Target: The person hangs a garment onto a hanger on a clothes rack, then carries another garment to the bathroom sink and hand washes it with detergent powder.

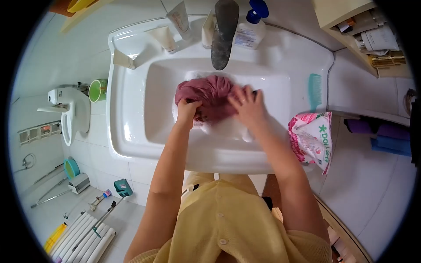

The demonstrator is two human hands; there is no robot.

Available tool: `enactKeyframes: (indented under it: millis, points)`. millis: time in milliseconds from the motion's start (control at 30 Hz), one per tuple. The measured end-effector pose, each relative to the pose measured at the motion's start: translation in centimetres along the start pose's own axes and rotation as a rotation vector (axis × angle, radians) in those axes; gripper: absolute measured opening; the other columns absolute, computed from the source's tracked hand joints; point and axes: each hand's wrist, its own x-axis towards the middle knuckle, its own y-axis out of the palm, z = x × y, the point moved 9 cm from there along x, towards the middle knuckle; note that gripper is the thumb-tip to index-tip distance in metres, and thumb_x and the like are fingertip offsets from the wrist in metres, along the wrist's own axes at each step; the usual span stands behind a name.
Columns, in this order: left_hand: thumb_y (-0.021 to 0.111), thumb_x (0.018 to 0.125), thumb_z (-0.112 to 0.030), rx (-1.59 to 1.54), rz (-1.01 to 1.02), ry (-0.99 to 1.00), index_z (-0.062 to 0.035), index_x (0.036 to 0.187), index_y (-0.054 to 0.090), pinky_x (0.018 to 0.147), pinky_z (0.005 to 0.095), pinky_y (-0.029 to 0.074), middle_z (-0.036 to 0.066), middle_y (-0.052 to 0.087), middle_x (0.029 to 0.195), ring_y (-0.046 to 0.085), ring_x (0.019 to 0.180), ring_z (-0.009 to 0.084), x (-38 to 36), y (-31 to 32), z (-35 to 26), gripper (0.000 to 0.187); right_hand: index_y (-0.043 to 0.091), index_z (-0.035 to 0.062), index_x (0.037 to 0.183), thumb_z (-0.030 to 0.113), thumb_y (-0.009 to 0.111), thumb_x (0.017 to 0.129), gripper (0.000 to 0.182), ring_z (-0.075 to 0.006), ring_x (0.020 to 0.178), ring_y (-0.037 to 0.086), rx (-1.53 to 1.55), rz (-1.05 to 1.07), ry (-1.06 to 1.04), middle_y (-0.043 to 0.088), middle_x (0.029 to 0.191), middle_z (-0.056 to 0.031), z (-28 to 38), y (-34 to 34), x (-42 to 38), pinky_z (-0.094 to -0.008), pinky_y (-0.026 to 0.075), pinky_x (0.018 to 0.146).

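A wet, dusty-pink cloth garment (205, 90) lies bunched in the white washbasin (160, 127), with white suds (226, 130) around and below it. My left hand (187, 111) is closed on the garment's lower left edge, thumb and fingers pinching the fabric. At the garment's right side my right hand (249, 105) is blurred by motion, its fingers spread and stretched over the cloth's edge. A small dark spot shows by its fingertips; I cannot make out what it is. The garment's kind is hidden by its folds.
Behind the basin stand a dark faucet (224, 37), a blue-topped pump bottle (251, 33) and several tubes (163, 38). A teal comb (315, 90) lies on the right rim. Below it leans a pink-and-white detergent bag (311, 138). A shelf (346, 15) juts out at upper right.
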Motion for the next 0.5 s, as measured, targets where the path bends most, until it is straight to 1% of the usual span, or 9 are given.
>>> enactKeyframes:
  millis: [33, 100, 133, 200, 267, 300, 400, 433, 500]
  points:
    - [0.07, 0.08, -0.009, 0.081, -0.015, 0.022, -0.0007, 0.107, 0.055, 0.045, 0.0304, 0.045, 0.009, 0.061, 0.09, 0.06, 0.065, 0.0185, 0.4, -0.4, 0.2, 0.032, 0.045, 0.0212, 0.142, 0.049, 0.064, 0.079, 0.072, -0.0432, 0.138, 0.023, 0.064, -0.091, 0.143, 0.023, 0.155, -0.0172, -2.1, -0.5, 0.3, -0.0679, 0.022, 0.103]
    - [0.07, 0.081, -0.01, 0.237, -0.035, 0.068, 0.0013, 0.104, 0.056, 0.042, 0.0305, 0.044, 0.008, 0.061, 0.085, 0.06, 0.06, 0.0183, 1.2, -0.6, 0.4, 0.029, 0.045, 0.0182, 0.142, 0.045, 0.06, 0.083, 0.066, -0.0412, 0.138, 0.026, 0.032, 0.032, 0.285, 0.021, 0.156, -0.0159, -0.4, -0.3, 0.4, -0.0651, 0.024, 0.103]
    - [0.071, 0.081, -0.013, 0.284, -0.053, 0.084, 0.0009, 0.101, 0.058, 0.044, 0.031, 0.045, 0.008, 0.061, 0.08, 0.059, 0.061, 0.0182, 1.3, -0.6, 0.3, 0.027, 0.045, 0.0166, 0.142, 0.042, 0.058, 0.086, 0.063, -0.0402, 0.137, 0.027, 0.011, 0.092, 0.357, 0.019, 0.157, -0.0152, -0.2, -0.2, 0.3, -0.0637, 0.024, 0.103]
    - [0.071, 0.082, -0.018, 0.376, -0.089, 0.11, 0.0002, 0.097, 0.063, 0.05, 0.032, 0.047, 0.006, 0.06, 0.071, 0.059, 0.063, 0.0181, 0.4, -0.2, -0.3, 0.025, 0.05, 0.016, 0.137, 0.037, 0.06, 0.084, 0.058, -0.0375, 0.13, 0.035, -0.053, -0.03, 0.131, 0.025, 0.155, -0.013, 0.3, 0.6, 0.2, -0.0614, 0.031, 0.097]
    - [0.07, 0.084, -0.019, 0.448, -0.072, 0.15, 0.0023, 0.106, 0.058, 0.051, 0.033, 0.051, 0.01, 0.063, 0.087, 0.063, 0.068, 0.0205, -0.7, -0.3, -1.4, 0.033, 0.055, 0.0154, 0.133, 0.032, 0.061, 0.083, 0.053, -0.0347, 0.124, 0.044, -0.112, -0.152, -0.115, 0.03, 0.153, -0.0109, 1.0, 0.9, -0.2, -0.059, 0.038, 0.091]
    - [0.069, 0.085, -0.02, 0.487, -0.066, 0.17, 0.0033, 0.111, 0.056, 0.052, 0.0335, 0.053, 0.011, 0.065, 0.095, 0.065, 0.071, 0.0217, -1.2, -0.5, -1.9, 0.037, 0.058, 0.012, 0.127, 0.027, 0.06, 0.082, 0.048, -0.0303, 0.117, 0.05, 0.013, -0.12, 0.051, 0.043, 0.146, -0.011, -1.3, 0.5, 0.1, -0.0494, 0.043, 0.087]
    - [0.068, 0.086, -0.03, -0.394, 0.141, -0.15, -0.0017, 0.125, 0.052, 0.072, 0.0369, 0.057, 0.014, 0.064, 0.11, 0.067, 0.088, 0.0241, -2.3, 0.9, 0.6, 0.05, 0.062, 0.0091, 0.119, 0.018, 0.056, 0.083, 0.038, -0.03, 0.103, 0.059, 0.835, -0.246, 0.705, 0.06, 0.124, -0.015, -6.1, 3.3, 2.5, -0.039, 0.047, 0.079]
    - [0.065, 0.087, -0.039, -0.54, 0.37, -0.188, -0.0071, 0.133, 0.048, 0.094, 0.0445, 0.05, 0.014, 0.06, 0.124, 0.061, 0.108, 0.0279, -3.5, 2.7, 0.4, 0.058, 0.063, 0.0047, 0.108, 0.012, 0.051, 0.081, 0.03, -0.0277, 0.088, 0.063, 1.432, -0.333, 0.823, 0.067, 0.093, -0.0127, -5.6, 4.8, 2.5, -0.0349, 0.048, 0.072]
    - [0.061, 0.089, -0.043, -0.715, 0.515, -0.227, -0.0095, 0.134, 0.046, 0.098, 0.048, 0.046, 0.013, 0.059, 0.125, 0.058, 0.113, 0.0301, -6.3, 5.1, -0.8, 0.059, 0.061, 0.0045, 0.107, 0.011, 0.051, 0.083, 0.027, -0.0174, 0.088, 0.058, 1.731, -0.255, 0.658, 0.061, 0.092, -0.0062, -2.1, -3.3, 1.4, -0.0296, 0.046, 0.074]
